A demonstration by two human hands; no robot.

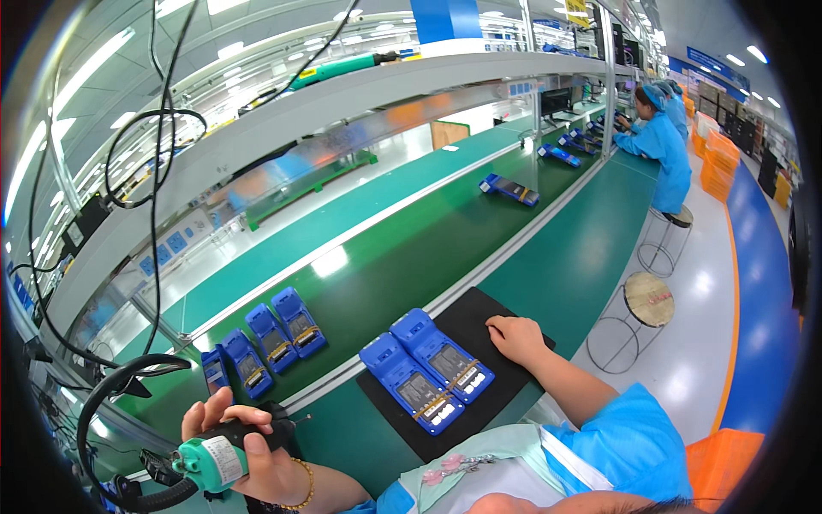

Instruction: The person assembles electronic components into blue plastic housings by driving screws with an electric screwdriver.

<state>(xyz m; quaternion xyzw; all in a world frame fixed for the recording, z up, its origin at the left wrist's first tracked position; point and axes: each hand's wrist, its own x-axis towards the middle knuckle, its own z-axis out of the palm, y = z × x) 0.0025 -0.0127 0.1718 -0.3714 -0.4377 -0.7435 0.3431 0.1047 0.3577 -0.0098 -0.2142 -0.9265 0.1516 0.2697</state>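
My left hand point(235, 441) is wrapped round a green and black electric screwdriver point(214, 461), its thin bit pointing right. A black cable runs from its rear end. Two blue handheld devices point(413, 385) lie side by side on a black mat point(490, 324), back faces up. Each has a dark label panel, a yellowish band round it and white pieces at the near end. Resting on the mat to the right of the devices is my right hand point(518, 341), fingers curled in; whatever they may hold is hidden.
Several similar blue devices point(300, 323) lie on the green conveyor belt point(377, 257), with more farther along point(511, 189). A shelf rail point(342, 86) spans above it, with hanging black cables. Co-workers in blue point(655, 150) sit at the far right. Stools point(649, 300) stand in the aisle.
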